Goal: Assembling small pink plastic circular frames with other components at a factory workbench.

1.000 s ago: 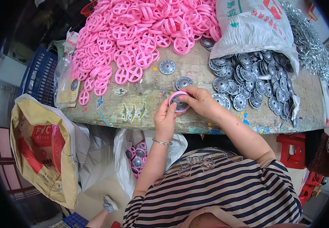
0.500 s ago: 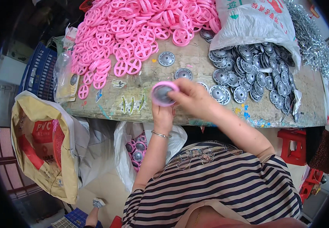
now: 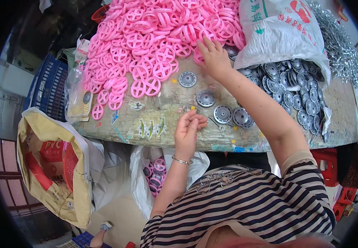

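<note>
My right hand [image 3: 215, 58] reaches out to the near right edge of a big heap of pink plastic wheel rings [image 3: 133, 43] with cross spokes. Its fingers are spread, and a pink ring [image 3: 198, 56] lies against the thumb side. Close to the table's front edge, my left hand [image 3: 189, 130] hovers with loosely bent fingers apart and nothing in them. Grey round discs, such as one disc [image 3: 206, 98], lie in a loose row between the hands. More grey discs [image 3: 276, 84] spill out of a white woven sack [image 3: 278, 35] on the right.
Below the table edge hangs a white bag [image 3: 139, 177] with pink rings fitted with grey discs. A yellow-brown sack [image 3: 26, 165] stands at left. Silver tinsel [image 3: 344, 49] lies far right; a red stool [image 3: 325, 165] is under the right side. Small stickers [image 3: 150, 128] lie on the table [image 3: 170, 142].
The pink ring with a grey disc has left both hands. My right hand has moved up and away to the pink heap; my left hand is now empty. The view has shifted slightly.
</note>
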`<state>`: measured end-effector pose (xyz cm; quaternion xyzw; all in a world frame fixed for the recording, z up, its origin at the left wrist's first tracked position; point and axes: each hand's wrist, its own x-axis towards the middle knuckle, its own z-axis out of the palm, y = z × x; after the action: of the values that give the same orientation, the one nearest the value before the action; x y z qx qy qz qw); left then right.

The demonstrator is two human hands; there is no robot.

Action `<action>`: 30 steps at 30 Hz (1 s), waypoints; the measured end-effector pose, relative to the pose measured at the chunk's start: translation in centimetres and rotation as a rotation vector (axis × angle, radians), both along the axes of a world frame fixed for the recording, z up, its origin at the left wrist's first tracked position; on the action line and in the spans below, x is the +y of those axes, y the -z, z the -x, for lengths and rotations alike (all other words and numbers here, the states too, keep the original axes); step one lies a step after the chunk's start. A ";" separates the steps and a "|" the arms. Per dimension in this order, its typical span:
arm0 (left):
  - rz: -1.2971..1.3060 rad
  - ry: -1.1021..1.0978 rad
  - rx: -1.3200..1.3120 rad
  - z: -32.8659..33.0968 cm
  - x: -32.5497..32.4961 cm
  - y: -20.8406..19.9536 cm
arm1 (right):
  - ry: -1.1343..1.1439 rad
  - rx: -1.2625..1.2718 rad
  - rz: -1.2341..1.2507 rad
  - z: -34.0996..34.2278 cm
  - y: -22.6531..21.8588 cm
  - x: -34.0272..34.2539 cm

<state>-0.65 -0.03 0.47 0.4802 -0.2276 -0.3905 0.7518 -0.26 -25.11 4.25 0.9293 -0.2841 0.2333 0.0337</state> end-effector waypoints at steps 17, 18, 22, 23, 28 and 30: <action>0.148 -0.088 0.079 0.0 -0.3 -0.9 | -0.396 -0.191 -0.503 4.9 -1.7 6.9; 0.147 -0.072 0.136 -0.3 0.0 -0.9 | -0.504 -0.165 -0.460 6.0 -2.2 9.1; 0.039 -0.094 0.291 -1.2 0.3 -1.1 | -0.618 -0.113 -0.799 6.4 -1.7 10.6; 0.035 -0.101 0.295 -1.1 0.3 -0.9 | -0.525 -0.121 -0.867 5.5 -1.7 9.8; 0.068 -0.013 0.276 -1.0 -0.4 -1.0 | -0.217 -0.171 -0.397 -0.2 1.5 5.1; 0.047 -0.015 0.310 -0.9 -0.1 -1.3 | -0.155 -0.147 -0.202 -1.0 2.0 5.2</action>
<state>0.27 -0.15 1.80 0.3979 -0.1142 -0.4491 0.7918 0.72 -19.91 2.27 0.9276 -0.2354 0.2728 -0.0992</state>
